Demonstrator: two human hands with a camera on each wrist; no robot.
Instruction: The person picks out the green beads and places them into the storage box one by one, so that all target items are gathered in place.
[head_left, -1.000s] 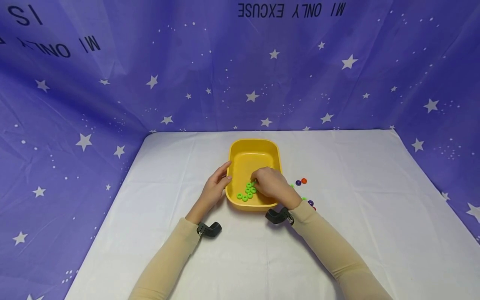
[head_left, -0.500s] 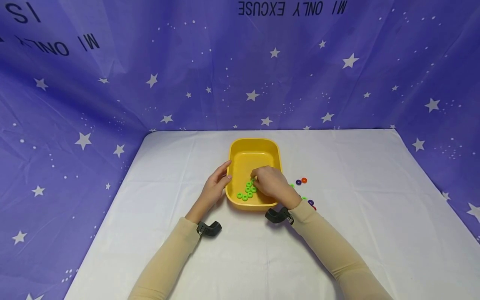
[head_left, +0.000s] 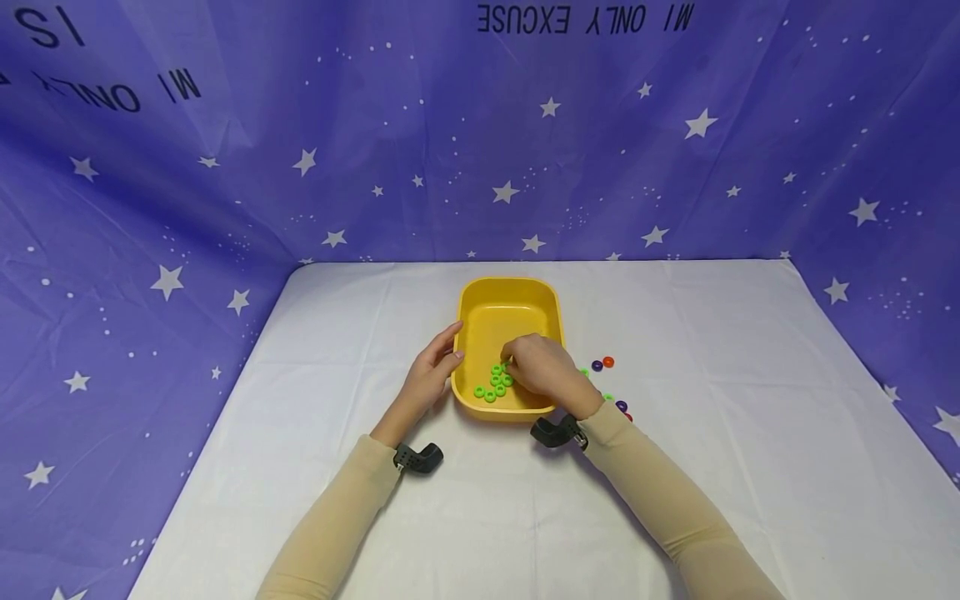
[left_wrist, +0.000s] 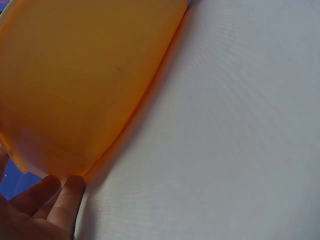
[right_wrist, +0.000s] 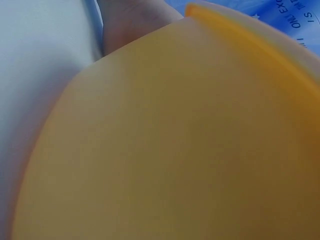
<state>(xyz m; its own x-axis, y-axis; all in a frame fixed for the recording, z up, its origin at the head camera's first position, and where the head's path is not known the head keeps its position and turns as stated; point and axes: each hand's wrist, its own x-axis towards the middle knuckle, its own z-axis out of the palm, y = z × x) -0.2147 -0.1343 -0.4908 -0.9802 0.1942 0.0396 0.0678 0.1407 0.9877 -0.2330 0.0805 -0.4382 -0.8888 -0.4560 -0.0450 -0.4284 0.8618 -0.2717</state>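
A yellow rectangular tray [head_left: 495,329] sits on the white table, with several green ring-shaped beads [head_left: 496,381] on its floor near the front. My left hand [head_left: 427,375] rests against the tray's left side, thumb and fingertips touching near the rim. In the left wrist view, fingers [left_wrist: 70,200] meet the tray's outer wall. Over the front right of the tray, my right hand [head_left: 542,364] has curled fingers pinching at a green bead [head_left: 506,367], mostly hidden by the fingertips. The tray's outer wall [right_wrist: 165,150] fills most of the right wrist view, hiding that hand's fingertips.
Right of the tray, a purple bead [head_left: 597,366] and a red-orange bead [head_left: 608,362] lie on the white tablecloth [head_left: 720,375]. Nearer my right sleeve are another purple bead [head_left: 622,406] and partly covered red and green ones. A blue-violet starry curtain [head_left: 450,150] stands behind.
Both hands and the tray stay in place. Only a very slight stir shows at the right fingertips and the green beads beside them.
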